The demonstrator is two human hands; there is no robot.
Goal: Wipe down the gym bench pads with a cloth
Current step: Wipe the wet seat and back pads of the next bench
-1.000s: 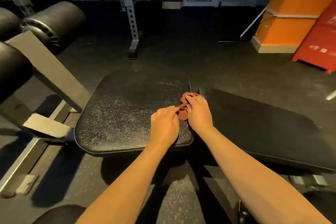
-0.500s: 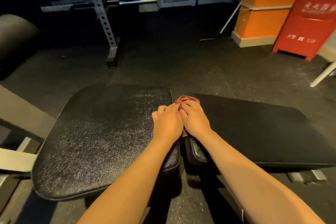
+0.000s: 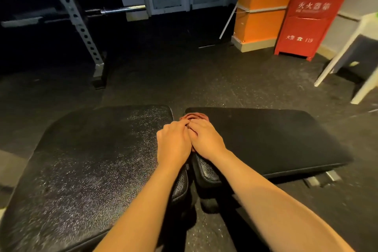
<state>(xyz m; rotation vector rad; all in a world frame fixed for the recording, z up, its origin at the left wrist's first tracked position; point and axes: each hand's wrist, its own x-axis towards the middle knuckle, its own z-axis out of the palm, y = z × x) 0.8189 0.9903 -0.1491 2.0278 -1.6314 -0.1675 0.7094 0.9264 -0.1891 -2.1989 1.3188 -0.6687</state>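
Where the bench splits, the cloth lies under curled fingers.

One wide-angle view is given, taken from the head and directed forward and down. The left bench pad and right bench pad are seen close; the red fire-extinguisher cabinet is caught well beyond, at upper right.

Wide passing room over seat pad and back pad; narrow gap between them plugged by reddish cloth (left hand and right hand crowded together there).
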